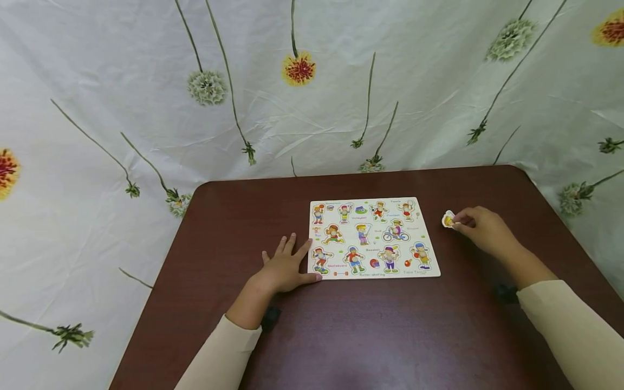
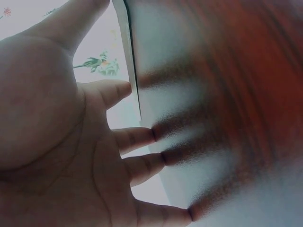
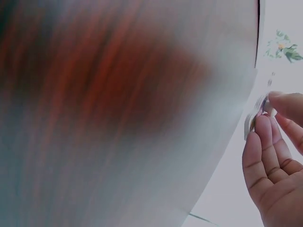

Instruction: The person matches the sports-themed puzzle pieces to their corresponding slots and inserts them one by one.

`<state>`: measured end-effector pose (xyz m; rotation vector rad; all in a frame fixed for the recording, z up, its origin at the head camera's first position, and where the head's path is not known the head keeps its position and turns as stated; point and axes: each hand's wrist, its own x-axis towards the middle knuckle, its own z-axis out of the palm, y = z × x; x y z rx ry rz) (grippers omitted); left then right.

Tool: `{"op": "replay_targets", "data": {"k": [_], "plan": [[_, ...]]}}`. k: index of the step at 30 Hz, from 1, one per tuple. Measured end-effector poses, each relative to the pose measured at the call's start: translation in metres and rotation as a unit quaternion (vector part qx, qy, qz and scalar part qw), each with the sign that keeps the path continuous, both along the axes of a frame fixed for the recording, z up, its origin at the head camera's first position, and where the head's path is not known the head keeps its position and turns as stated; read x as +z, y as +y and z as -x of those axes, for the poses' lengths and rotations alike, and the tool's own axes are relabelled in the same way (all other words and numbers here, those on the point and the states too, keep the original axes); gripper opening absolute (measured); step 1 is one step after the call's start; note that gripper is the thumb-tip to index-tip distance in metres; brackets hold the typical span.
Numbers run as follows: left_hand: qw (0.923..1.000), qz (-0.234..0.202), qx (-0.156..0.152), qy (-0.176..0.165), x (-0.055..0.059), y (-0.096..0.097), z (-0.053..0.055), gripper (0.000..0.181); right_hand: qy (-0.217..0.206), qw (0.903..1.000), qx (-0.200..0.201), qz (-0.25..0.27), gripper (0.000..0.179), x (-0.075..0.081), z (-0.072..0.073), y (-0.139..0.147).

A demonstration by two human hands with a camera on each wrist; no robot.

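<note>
A white puzzle board [image 1: 351, 238] printed with colourful children playing sports lies flat on the table. At its left edge rests my left hand [image 1: 283, 271], fingers spread, the thumb on the near left corner and the index fingertip at the side. The left wrist view shows the palm and straight fingers [image 2: 142, 165] by the board's thin edge [image 2: 128, 42]. To the right of the board, my right hand [image 1: 485, 230] pinches a small white-edged puzzle piece [image 1: 447, 219] with a yellow picture. In the right wrist view, thumb and fingertips hold that piece [image 3: 254, 117], seen nearly edge-on; its picture is hidden there.
Beneath everything is a dark reddish-brown table [image 1: 341, 325] with rounded far corners. Behind it hangs a pale cloth [image 1: 331, 108] printed with flowers, close to the table's far edge. Dark straps or devices show under both wrists.
</note>
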<state>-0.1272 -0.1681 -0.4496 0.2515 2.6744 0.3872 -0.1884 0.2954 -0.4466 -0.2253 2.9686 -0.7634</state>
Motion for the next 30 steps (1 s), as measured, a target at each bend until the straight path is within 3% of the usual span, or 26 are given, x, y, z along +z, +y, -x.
{"op": "replay_targets", "data": {"k": [8,30], "plan": [[1.0,0.003,-0.001,-0.002,0.001,0.001,0.0,0.094,0.033,0.999,0.01,0.028,0.014,0.005,-0.006,-0.017],[1.0,0.001,0.0,-0.005,0.002,0.0,0.0,0.093,0.032,0.9956,0.036,0.08,0.012,0.008,-0.014,-0.096]]}}
